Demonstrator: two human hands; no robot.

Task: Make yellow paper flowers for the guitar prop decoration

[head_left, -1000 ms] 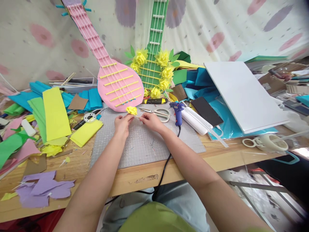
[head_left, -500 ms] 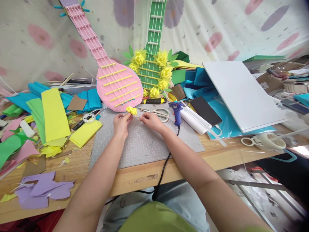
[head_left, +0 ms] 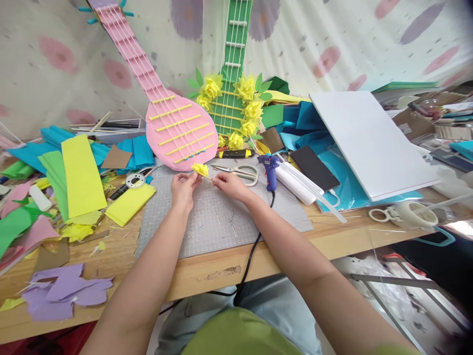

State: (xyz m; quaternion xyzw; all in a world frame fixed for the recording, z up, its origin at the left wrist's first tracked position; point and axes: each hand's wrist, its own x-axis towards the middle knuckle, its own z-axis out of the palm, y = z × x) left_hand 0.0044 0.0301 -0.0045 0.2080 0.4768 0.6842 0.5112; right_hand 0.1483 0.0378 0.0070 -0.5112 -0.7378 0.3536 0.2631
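Note:
Both hands meet over the grey cutting mat [head_left: 221, 222]. My left hand [head_left: 184, 188] is closed, pinching a small yellow paper flower [head_left: 200, 169] at its base. My right hand [head_left: 228, 184] is closed too, its fingertips pinched on a thin strip or stem that runs from the flower. Just beyond the flower lies the body of a pink paper guitar [head_left: 181, 133]. A green paper guitar [head_left: 232, 98] ringed with yellow flowers leans behind it.
Scissors [head_left: 242, 172] and a blue glue gun [head_left: 270, 170] lie right of my hands, its cord hanging over the table edge. Coloured paper sheets [head_left: 79, 172] and scraps cover the left. A black phone [head_left: 314, 169], white board [head_left: 369, 143] and tape dispenser [head_left: 410, 214] sit right.
The hands and flower have barely moved; the view has drifted slightly.

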